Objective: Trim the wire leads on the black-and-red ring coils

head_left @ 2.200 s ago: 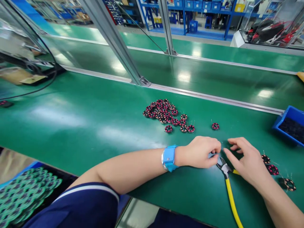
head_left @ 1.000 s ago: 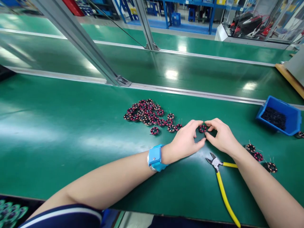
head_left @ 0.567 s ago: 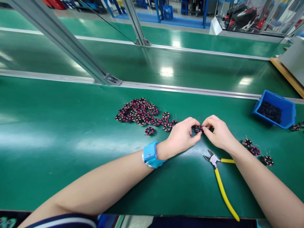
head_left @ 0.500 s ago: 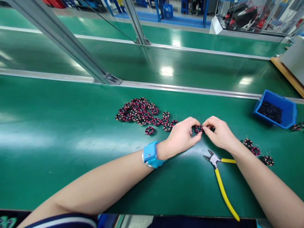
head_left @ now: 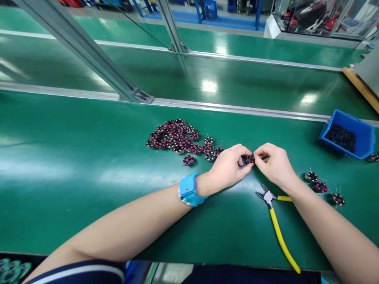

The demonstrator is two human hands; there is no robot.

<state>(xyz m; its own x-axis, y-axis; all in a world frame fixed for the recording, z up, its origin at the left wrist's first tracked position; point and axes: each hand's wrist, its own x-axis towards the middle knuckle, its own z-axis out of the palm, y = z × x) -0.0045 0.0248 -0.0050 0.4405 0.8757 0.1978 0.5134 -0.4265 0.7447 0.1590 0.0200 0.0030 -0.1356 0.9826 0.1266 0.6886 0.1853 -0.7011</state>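
While both forearms reach out over the green table point(head_left: 89, 169), my left grip point(head_left: 227, 167) and right grip point(head_left: 275, 163) meet fingertip to fingertip, each pinched shut on one small pink-and-black coil ring point(head_left: 249, 159) between them. A heap of rings point(head_left: 177, 136) sits outside my left grip. Yellow-handled cutters point(head_left: 278, 225) lie just under my right wrist, and three loose rings point(head_left: 321, 186) lie outside that grip.

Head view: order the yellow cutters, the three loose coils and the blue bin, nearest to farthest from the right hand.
1. Yellow cutters, just below the right hand pinching a coil.
2. Three loose coils, to its right.
3. Blue bin, far right.
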